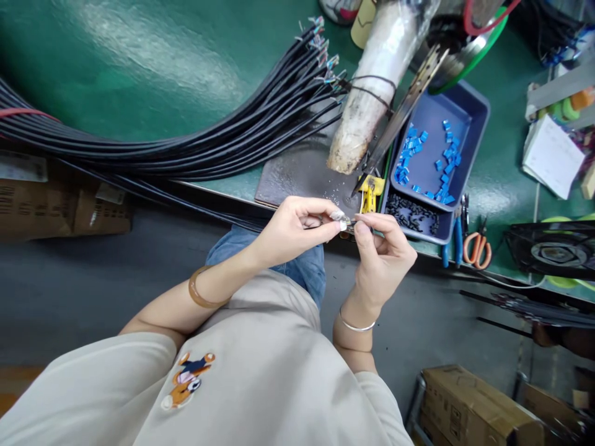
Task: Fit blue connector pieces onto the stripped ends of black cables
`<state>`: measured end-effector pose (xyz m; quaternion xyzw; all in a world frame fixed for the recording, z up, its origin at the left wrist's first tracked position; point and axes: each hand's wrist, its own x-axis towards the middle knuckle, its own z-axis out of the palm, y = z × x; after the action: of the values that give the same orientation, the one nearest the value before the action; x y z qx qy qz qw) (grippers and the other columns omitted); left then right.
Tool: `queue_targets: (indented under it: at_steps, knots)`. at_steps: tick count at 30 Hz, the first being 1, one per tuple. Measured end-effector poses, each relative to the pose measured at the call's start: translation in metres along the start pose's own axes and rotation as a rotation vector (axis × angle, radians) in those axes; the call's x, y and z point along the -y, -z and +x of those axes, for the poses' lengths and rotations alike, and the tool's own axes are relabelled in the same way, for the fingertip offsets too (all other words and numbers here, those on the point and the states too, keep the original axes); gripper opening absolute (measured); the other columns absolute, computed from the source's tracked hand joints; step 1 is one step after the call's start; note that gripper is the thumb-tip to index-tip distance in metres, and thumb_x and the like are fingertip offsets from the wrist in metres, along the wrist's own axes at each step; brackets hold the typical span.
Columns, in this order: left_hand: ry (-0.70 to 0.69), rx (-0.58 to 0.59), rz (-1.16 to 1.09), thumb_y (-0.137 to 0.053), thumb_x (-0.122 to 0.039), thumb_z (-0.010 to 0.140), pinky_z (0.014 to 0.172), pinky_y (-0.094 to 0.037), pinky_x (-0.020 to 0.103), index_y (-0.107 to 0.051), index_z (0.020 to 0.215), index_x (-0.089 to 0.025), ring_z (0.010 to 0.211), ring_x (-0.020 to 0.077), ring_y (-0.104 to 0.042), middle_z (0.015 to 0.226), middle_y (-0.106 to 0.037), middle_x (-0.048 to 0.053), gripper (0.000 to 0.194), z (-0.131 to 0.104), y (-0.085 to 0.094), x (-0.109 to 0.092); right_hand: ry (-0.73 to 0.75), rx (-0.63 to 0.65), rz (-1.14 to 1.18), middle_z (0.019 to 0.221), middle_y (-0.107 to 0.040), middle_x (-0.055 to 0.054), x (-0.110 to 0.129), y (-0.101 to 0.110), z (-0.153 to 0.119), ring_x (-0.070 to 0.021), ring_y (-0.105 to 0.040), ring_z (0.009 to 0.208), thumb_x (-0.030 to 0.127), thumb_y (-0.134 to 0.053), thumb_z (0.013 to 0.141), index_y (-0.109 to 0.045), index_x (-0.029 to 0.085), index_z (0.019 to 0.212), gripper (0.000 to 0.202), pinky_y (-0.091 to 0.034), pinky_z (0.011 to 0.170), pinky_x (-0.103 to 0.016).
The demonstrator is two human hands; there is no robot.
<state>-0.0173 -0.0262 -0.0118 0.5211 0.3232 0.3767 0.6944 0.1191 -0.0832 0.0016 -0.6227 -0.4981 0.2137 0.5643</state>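
Observation:
My left hand (300,224) and my right hand (385,244) meet at the bench's front edge, fingertips almost touching. Between the left thumb and fingers is the end of a black cable, its tip pale and partly covered; light wrapping shows on those fingertips. The right thumb and index finger pinch a small dark piece at that cable end, too small to identify. Left of the hands, a thick bundle of black cables (186,145) with stripped, coloured wire ends (328,62) lies on the bench. A yellow tool (369,193) sits just beyond the right hand.
A blue-grey bin (471,133) holds small blue parts (449,161); the bin before it has black parts (411,214). Orange-handled scissors (477,248) and blue-handled pliers (458,238) lie to the right. A plastic-wrapped tube (372,93) and metal bar (404,111) overhang the dark mat (297,173).

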Motion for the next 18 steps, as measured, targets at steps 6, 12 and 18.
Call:
queue_targets:
  at_steps: [6, 12, 18]
  knots:
    - [0.030, 0.125, 0.062, -0.064, -0.013, 0.076, 0.052, -0.038, 0.015, -0.057, 0.078, -0.014, 0.054, 0.0040, -0.048, 0.064, -0.054, -0.004, 0.008, -0.002, 0.004, 0.001, 0.051, 0.237, -0.257, 0.083, -0.066, 0.001, 0.010, 0.015, 0.001, -0.0044, -0.041, 0.051, 0.023, -0.066, 0.085, -0.072, 0.024, 0.092, 0.009, -0.034, 0.048, -0.024]
    - [0.115, 0.399, 0.008, -0.066, -0.019, 0.079, 0.053, -0.042, 0.018, -0.062, 0.096, -0.014, 0.054, 0.0069, -0.053, 0.062, -0.061, -0.003, 0.018, -0.005, 0.016, -0.006, 0.173, 0.166, -0.350, 0.080, -0.071, 0.002, 0.028, 0.045, -0.003, -0.0050, -0.048, 0.052, 0.020, -0.072, 0.082, -0.074, 0.025, 0.092, 0.012, -0.033, 0.048, -0.023]
    - [-0.095, 0.666, 0.451, -0.060, -0.022, 0.088, 0.067, -0.045, 0.022, -0.072, 0.082, -0.013, 0.070, 0.0115, -0.064, 0.078, -0.073, 0.005, 0.016, -0.013, 0.007, -0.004, 0.235, -0.203, -0.926, 0.057, -0.063, 0.002, 0.006, 0.090, 0.057, -0.0085, -0.059, 0.051, 0.027, -0.061, 0.089, -0.068, 0.015, 0.106, 0.022, -0.039, 0.058, -0.023]
